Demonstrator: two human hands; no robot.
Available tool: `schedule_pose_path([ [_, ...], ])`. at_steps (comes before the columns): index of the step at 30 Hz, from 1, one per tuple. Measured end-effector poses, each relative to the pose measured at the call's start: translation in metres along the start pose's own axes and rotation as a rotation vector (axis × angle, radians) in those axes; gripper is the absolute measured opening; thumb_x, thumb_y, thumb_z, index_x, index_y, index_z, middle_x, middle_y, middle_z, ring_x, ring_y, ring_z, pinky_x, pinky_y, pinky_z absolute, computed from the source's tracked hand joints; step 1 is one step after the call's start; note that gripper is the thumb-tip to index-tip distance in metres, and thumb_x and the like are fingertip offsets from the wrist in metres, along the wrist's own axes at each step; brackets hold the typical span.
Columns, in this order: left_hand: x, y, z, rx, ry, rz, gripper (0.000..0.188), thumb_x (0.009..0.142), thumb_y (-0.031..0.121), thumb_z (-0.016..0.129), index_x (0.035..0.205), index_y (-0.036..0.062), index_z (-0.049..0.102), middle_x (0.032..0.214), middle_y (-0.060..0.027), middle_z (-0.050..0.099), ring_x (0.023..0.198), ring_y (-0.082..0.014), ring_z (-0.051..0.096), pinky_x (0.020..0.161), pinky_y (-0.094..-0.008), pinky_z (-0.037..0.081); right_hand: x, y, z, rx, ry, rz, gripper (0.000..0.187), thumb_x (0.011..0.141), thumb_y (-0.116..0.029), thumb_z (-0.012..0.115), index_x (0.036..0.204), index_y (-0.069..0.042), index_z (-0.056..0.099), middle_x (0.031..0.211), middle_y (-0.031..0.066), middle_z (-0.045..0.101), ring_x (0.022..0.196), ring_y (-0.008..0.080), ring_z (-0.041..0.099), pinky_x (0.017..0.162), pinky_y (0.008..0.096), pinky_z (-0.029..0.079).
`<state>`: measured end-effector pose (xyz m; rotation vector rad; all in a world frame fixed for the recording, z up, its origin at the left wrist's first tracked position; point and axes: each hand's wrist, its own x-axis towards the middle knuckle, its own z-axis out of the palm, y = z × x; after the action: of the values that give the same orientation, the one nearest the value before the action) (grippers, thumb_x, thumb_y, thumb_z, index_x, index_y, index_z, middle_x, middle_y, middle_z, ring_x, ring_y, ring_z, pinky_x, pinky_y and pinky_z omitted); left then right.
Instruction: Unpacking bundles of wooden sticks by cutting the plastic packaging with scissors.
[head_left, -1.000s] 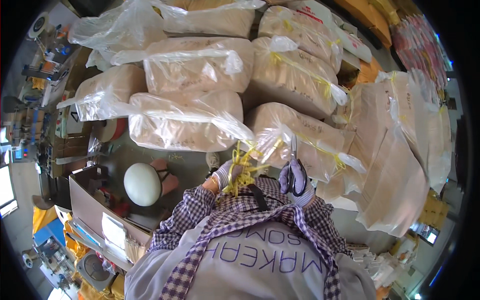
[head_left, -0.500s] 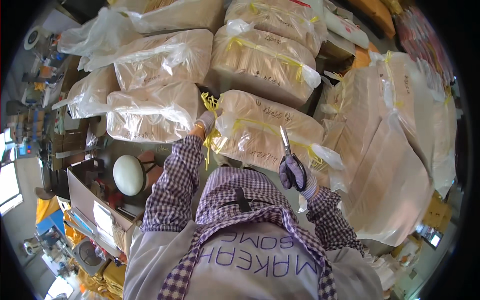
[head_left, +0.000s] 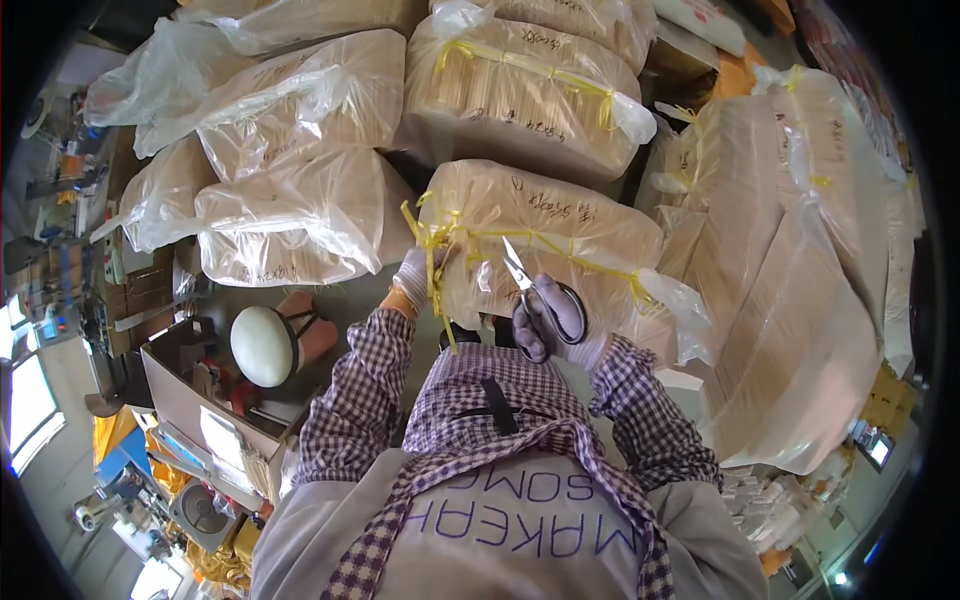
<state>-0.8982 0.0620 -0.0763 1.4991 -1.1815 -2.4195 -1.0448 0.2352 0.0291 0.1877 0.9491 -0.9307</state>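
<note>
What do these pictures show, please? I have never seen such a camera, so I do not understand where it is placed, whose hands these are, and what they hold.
There is no machine here, only a person at work. The camera sits on the person's head and looks down; its wide fisheye lens bends straight edges near the rim. That is why the checked sleeves come up from below: they are the wearer's own arms.

Both hands wear gloves. The left hand holds a bunch of yellow string, and the right hand holds scissors.

In front lie pale brown bundles in clear plastic; what they rest on is mostly hidden. A yellow tie runs along the nearest one.
</note>
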Motion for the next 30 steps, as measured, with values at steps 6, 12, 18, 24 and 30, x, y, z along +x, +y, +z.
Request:
schedule_pose_path([
  [6,-0.001,-0.008,0.0,-0.057,0.054,0.014,0.036,0.066,0.015,0.067,0.096,0.0003,0.055,0.079,-0.0033,0.056,0.066,-0.0119,0.051,0.058,-0.0238,0.043,0.041,-0.003,0.017,0.011,0.0,-0.019,0.06,0.077,-0.061,0.031,0.068,-0.004,0.047,0.048,0.007,0.044,0.038,0.0159,0.039,0.037,0.0258,0.032],
  [12,0.004,-0.02,-0.001,-0.117,0.042,0.065,0.034,0.065,0.015,0.068,0.093,0.001,0.056,0.078,-0.0035,0.056,0.066,-0.0121,0.051,0.059,-0.0235,0.043,0.064,-0.003,0.015,0.079,0.069,0.159,0.062,0.068,-0.067,0.04,0.064,-0.006,0.047,0.047,0.0075,0.047,0.034,0.0164,0.04,0.034,0.0251,0.033],
  [18,0.008,-0.03,-0.005,-0.143,0.023,0.109,0.034,0.066,0.014,0.067,0.094,0.0005,0.055,0.078,-0.0033,0.056,0.067,-0.0118,0.052,0.06,-0.0234,0.043,0.063,-0.001,0.024,0.044,0.096,0.047,0.059,0.068,-0.065,0.045,0.064,-0.006,0.048,0.048,0.0059,0.048,0.035,0.0143,0.044,0.034,0.025,0.038],
  [24,0.009,-0.026,0.011,0.302,0.121,0.415,0.026,0.076,0.023,0.057,0.092,0.0016,0.055,0.079,-0.0078,0.058,0.069,-0.0145,0.055,0.059,-0.0246,0.043,0.069,-0.003,0.054,-0.026,0.328,-0.041,0.051,0.071,-0.061,0.045,0.065,-0.01,0.045,0.048,0.0033,0.046,0.034,0.0127,0.04,0.033,0.0243,0.032],
  [30,0.0,-0.025,0.011,0.374,0.211,0.342,0.027,0.074,0.025,0.058,0.086,0.0012,0.057,0.072,-0.01,0.058,0.064,-0.0173,0.055,0.057,-0.0278,0.043,0.064,-0.005,0.043,-0.044,0.299,0.105,0.052,0.07,-0.063,0.045,0.077,-0.011,0.045,0.05,0.0031,0.044,0.034,0.0121,0.039,0.033,0.0245,0.032],
])
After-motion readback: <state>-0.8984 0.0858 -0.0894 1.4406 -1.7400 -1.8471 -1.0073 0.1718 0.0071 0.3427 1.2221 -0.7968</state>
